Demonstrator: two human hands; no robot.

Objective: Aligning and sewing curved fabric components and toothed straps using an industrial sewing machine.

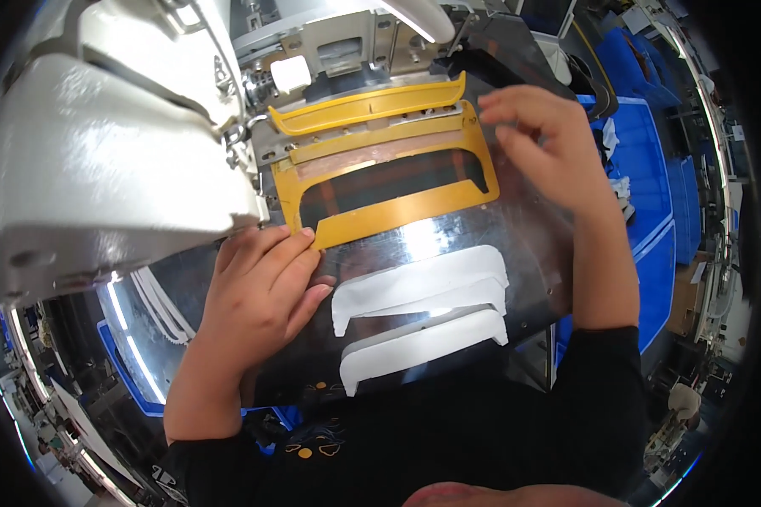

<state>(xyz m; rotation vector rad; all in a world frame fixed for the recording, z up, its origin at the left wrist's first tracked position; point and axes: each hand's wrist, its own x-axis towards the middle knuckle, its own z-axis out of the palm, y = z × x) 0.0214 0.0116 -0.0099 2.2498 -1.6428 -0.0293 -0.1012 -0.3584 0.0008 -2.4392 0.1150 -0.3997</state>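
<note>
A yellow flat frame (397,213) with a long cut-out lies on the dark shiny work plate (380,241). Along its far side runs a yellow curved bar (368,108). The fingertips of my left hand (262,291) rest on the frame's near left corner, the fingers stretched out and the thumb apart. Just off the frame's far right corner hovers my right hand (545,144), its fingers loosely bent and apart, with nothing visible in them. Closer to me on the plate lie curved white pieces (423,275), some overlapping, and another white piece (423,345).
A large white sewing machine head (118,160) rises at the left, close to my left hand. Metal machine parts (338,55) stand behind the yellow bar. Blue bins (643,177) are on the right. White strips (161,308) lie at the lower left.
</note>
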